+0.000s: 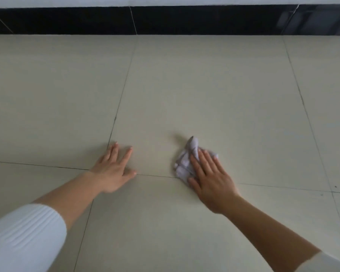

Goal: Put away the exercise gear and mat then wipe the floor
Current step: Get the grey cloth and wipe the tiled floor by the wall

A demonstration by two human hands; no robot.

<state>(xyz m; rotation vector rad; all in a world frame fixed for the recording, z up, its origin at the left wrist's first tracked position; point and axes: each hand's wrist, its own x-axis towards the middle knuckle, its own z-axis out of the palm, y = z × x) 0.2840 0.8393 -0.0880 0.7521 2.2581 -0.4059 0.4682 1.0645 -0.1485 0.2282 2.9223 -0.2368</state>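
no text, label, brand, number or sign can be read anywhere in the view. the pale floor tiles, the crumpled cloth just toward 5 o'clock of centre, the white sleeve at 8 o'clock and the dark skirting along 12 o'clock show only plain surfaces.

Partly hidden under the right hand: near side of the crumpled cloth. Cut off by the lower left corner: white sleeve; by the lower right corner: other sleeve. Too small to tell: dark speck at right.
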